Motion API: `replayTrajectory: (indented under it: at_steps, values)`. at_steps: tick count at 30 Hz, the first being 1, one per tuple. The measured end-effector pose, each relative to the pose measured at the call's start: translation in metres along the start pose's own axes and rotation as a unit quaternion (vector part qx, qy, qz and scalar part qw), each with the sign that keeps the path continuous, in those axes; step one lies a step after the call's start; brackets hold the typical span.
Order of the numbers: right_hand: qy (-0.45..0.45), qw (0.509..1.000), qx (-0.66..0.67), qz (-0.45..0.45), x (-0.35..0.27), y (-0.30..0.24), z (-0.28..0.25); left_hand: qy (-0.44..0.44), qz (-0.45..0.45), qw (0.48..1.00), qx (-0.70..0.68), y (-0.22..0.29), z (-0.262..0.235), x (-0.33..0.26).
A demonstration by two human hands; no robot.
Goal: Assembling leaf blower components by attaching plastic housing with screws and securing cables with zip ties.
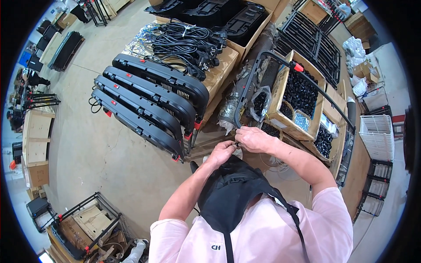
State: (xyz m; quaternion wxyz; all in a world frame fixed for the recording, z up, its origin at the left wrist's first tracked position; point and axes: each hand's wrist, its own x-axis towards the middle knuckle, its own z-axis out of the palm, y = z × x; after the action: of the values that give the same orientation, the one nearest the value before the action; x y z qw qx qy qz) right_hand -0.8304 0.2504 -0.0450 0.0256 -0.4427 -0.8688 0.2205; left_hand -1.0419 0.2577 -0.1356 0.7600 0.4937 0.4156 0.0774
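My left hand [222,154] and my right hand [255,139] meet in front of my black apron [232,193]. Both have their fingers closed in a pinch around a small dark piece, too small to name. Just beyond my right hand is the bent lower end of a black tubular frame [246,85] with a red clip. Whether the fingers touch that tube I cannot tell. To the right of the frame stands a wooden box [275,115] full of small black parts [300,94].
Several long black housings [149,103] with red fittings stand in a row to the left. Behind them, coiled black cables [188,44] lie on a cardboard box [228,61]. Black tubular racks [309,41] are at the far right. A wooden crate [94,221] sits at the lower left.
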Motion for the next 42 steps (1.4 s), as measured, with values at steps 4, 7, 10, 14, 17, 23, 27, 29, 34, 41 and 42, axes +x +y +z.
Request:
replayTrajectory:
  at_steps: [4,7,10,14,17,23,27,29,34,41,42]
  values:
    - [0.011,0.999,-0.004,0.030,-0.007,0.002,0.010,-0.004,-0.010,1.000,0.002,0.002,0.002,0.006]
    - [0.029,0.998,0.010,0.055,-0.016,-0.004,0.018,-0.004,-0.022,1.000,0.012,-0.007,0.001,0.009]
    - [0.163,0.973,0.096,0.133,-0.034,-0.029,0.038,0.018,0.000,1.000,0.008,-0.012,0.002,0.010]
    - [0.130,0.875,0.251,0.393,-0.063,-0.051,0.078,0.023,-0.001,1.000,0.015,-0.021,0.000,0.012]
    - [0.083,0.858,0.160,0.481,-0.050,-0.009,0.119,-0.010,-0.035,0.999,0.013,-0.010,0.002,0.007]
    - [0.151,0.765,0.059,0.623,-0.005,0.113,0.223,-0.076,-0.019,0.996,0.031,-0.013,0.008,0.021]
    - [0.139,0.780,0.053,0.608,-0.006,0.129,0.238,-0.100,-0.034,0.994,0.041,-0.006,0.014,0.023]
    - [0.127,0.761,0.216,0.598,0.005,0.092,0.198,-0.061,-0.039,0.997,-0.016,-0.018,0.002,0.023]
    - [0.117,0.659,0.398,0.627,-0.048,0.007,0.222,-0.083,-0.041,0.995,-0.032,-0.004,0.031,0.035]
    - [0.109,0.715,0.379,0.577,-0.091,-0.092,0.141,-0.060,-0.038,0.995,-0.072,-0.009,0.028,0.038]
    - [0.114,0.713,0.381,0.577,-0.091,-0.095,0.138,-0.062,-0.038,0.995,-0.067,-0.007,0.029,0.038]
